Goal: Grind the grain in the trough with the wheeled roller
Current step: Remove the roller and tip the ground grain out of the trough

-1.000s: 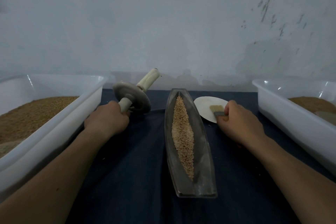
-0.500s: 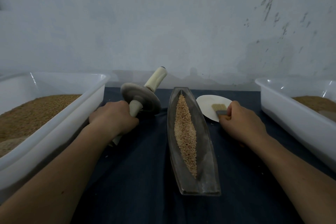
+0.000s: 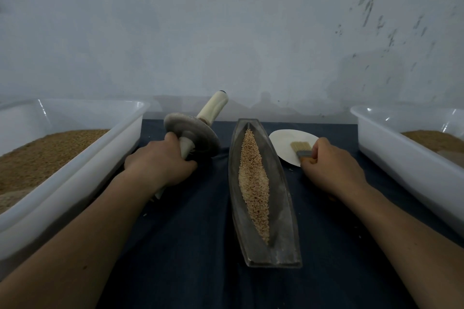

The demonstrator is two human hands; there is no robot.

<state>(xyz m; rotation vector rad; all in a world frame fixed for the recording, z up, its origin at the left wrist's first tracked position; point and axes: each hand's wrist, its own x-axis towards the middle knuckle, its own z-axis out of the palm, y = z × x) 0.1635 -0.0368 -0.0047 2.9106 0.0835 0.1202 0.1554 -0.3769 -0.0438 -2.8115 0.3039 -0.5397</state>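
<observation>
Left hand [image 3: 160, 163]: fingers wrapped fully round the near handle of the wheeled roller [image 3: 193, 133]. The handle is mostly hidden inside the grip, with only its tip showing below the hand. The grey disc stands tilted just beyond the knuckles, and the cream far handle points up and away toward the wall. Whether the disc's lower edge touches the dark cloth on the tabletop [image 3: 188, 233] cannot be determined. The roller is left of the trough [image 3: 283, 208], not in it.

Right hand [image 3: 331, 168]: fingers curled round the handle of a brush [image 3: 301, 148]. The handle is concealed. The ferrule and pale bristles lie over a white plate [image 3: 283, 140] just right of the trough.

The trough is dark grey and boat-shaped. It lies lengthwise between the hands, pointed end far, square end near. The grain [image 3: 253, 188] is pale tan and forms a narrow ridge along the channel, widest at mid-length.

A white tub [image 3: 75, 183] at left and another [image 3: 401, 158] at right hold brown material. Both are cut off by the frame.
</observation>
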